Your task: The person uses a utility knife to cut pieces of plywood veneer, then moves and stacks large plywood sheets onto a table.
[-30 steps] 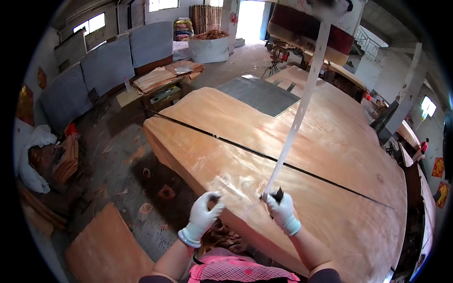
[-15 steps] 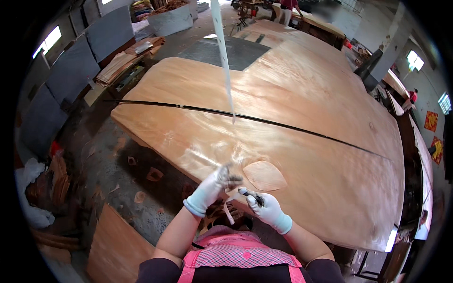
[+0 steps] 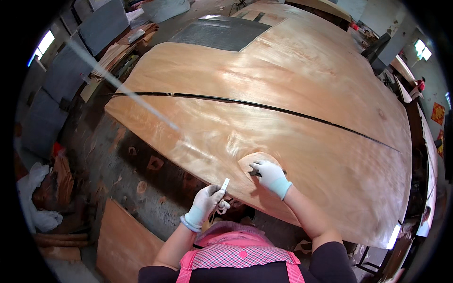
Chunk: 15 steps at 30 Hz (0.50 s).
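Large sheets of thin tan wood veneer cover the wide surface before me. A leaf-shaped veneer patch lies near its front edge. Over this patch is my right hand in a white glove, its fingers closed around a small dark tool whose kind I cannot make out. My left hand, also gloved, is just off the front edge. Between its thumb and fingers it pinches a short white strip, which stands up; a white loop hangs beside the fingers.
A long dark slit runs across the veneer. Farther back lies a dark grey panel. A blurred white band slants over the left side. Veneer scraps litter the floor, and a brown board leans at lower left.
My right hand has moved forward with the dark tool onto the leaf-shaped patch. My left hand has drawn back, now pinching the white strip. The hanging band has swung left.
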Motion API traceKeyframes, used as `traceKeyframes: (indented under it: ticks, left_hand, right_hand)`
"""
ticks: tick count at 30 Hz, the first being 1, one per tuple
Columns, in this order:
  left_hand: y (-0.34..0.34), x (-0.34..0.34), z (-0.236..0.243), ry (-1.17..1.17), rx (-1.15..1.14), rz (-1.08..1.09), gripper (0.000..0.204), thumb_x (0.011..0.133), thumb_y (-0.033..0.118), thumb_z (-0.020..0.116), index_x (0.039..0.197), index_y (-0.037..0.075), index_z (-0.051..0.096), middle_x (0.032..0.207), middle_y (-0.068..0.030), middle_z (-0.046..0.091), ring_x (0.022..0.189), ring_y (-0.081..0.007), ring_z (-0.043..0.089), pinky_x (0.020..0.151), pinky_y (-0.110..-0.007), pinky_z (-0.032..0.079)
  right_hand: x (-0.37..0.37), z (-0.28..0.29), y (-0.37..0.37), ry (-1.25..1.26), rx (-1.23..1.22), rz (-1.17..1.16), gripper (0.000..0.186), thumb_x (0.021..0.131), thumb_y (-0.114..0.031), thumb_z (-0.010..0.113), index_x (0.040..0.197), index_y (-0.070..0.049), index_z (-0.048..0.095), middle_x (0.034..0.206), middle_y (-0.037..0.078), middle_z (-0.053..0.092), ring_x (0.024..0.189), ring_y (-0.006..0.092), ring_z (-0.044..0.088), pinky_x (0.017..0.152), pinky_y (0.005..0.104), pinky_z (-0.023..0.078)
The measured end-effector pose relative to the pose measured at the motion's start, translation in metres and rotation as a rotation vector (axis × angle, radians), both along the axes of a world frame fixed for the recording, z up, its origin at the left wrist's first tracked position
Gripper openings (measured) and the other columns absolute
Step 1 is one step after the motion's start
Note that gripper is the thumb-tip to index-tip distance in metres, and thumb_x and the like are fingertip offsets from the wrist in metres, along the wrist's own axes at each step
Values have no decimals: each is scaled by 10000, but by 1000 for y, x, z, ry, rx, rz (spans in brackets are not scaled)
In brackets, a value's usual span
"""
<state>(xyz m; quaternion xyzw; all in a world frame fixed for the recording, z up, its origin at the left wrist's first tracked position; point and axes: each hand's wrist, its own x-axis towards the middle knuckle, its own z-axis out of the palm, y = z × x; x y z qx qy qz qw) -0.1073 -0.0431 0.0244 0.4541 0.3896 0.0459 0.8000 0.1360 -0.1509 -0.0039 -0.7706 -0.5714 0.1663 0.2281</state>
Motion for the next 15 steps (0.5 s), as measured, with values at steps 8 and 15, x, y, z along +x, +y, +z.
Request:
traceKeyframes:
  ticks: [8, 15]
  left_hand:
    - [1, 7, -5, 97, 14, 117, 176, 966, 144, 573, 1033, -9, 629, 664, 2, 550, 498, -57, 487, 430, -194, 407]
    - [12, 49, -39, 92, 4, 89, 215, 971, 182, 572, 1067, 2, 640, 653, 22, 546, 466, -43, 453, 407, -186, 360]
  right_hand:
    - [15, -36, 22, -262, 96, 316, 336, 711, -93, 672, 1045, -62, 650, 1141, 110, 630, 1080, 304, 586, 922, 414, 469]
    - [12, -47, 17, -230, -31, 285, 409, 649, -145, 744, 1035, -72, 631, 1123, 108, 616, 1055, 299, 591, 911, 403, 475]
